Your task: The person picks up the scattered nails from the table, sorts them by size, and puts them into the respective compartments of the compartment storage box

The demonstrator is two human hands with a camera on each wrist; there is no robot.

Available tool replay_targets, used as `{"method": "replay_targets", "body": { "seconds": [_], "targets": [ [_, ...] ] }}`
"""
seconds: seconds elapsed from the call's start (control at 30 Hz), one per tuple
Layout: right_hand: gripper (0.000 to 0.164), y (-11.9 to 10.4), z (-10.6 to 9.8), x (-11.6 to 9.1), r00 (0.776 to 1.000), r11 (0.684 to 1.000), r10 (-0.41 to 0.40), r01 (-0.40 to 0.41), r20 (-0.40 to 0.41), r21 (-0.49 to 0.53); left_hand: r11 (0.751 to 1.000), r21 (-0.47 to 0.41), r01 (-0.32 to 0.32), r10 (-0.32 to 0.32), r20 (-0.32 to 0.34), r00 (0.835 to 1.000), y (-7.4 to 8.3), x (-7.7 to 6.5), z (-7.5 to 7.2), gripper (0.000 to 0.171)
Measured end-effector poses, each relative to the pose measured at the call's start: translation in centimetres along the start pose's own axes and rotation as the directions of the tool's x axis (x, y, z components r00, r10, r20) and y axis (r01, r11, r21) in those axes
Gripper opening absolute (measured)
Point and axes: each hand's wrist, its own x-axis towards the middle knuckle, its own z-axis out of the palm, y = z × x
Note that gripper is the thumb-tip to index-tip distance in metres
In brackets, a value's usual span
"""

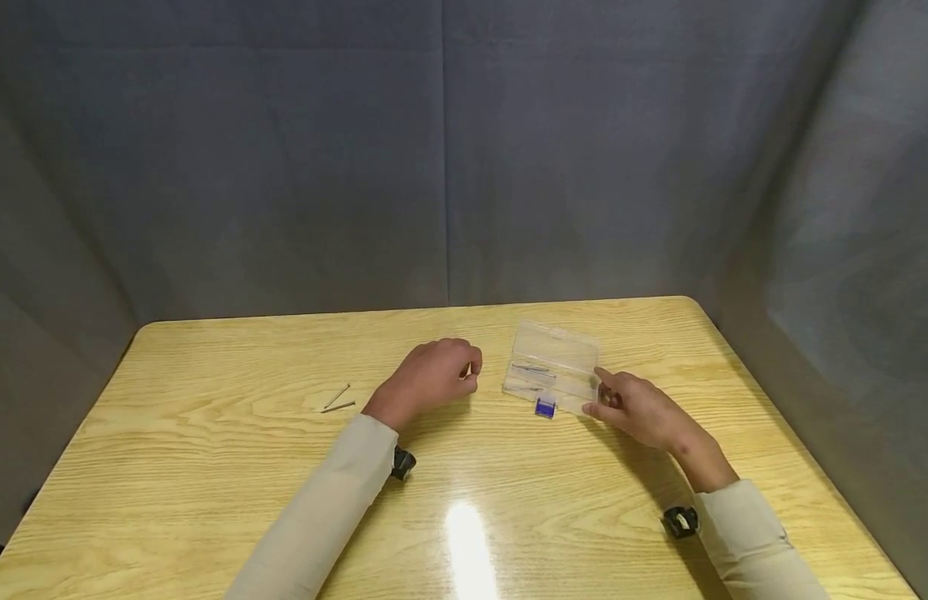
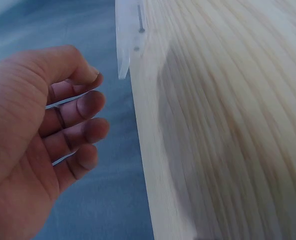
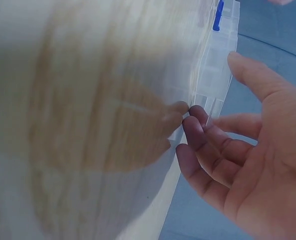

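Clear case (image 1: 557, 343) lies open on the table (image 1: 209, 492), nails (image 1: 534, 369) inside; right hand (image 1: 638, 408) grips its right end, apparently steadying it; left hand (image 1: 436, 375), loosely curled, nothing visible in it, hovers alongside.

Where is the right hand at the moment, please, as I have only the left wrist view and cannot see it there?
Observer: The head view shows the right hand holding the clear plastic box at the box's right end.

Operator: Thank you; could you also tell me whether anything lies loose on the table on the outer side of the left hand, beyond my picture?

Observer: Yes, in the head view two nails lie close together on the tabletop, to the left of that hand.
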Motion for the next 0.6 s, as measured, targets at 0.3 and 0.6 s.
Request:
{"method": "replay_targets", "body": {
  "seconds": [0.3, 0.6],
  "targets": [
    [0.069, 0.0, -0.3, -0.2, 1.0, 1.0, 0.001, -0.001, -0.002, -0.001, 0.999, 0.007, 0.053, -0.053, -0.016, 0.998, -1.5, -2.8, -0.9, 0.007],
    [0.069, 0.4, -0.3, -0.6, 1.0, 1.0, 0.008, -0.008, -0.004, 0.008, 0.99, -0.004, 0.139, -0.139, -0.006, 0.99, -3.3, -5.6, -1.9, 0.015]
  ]
}}
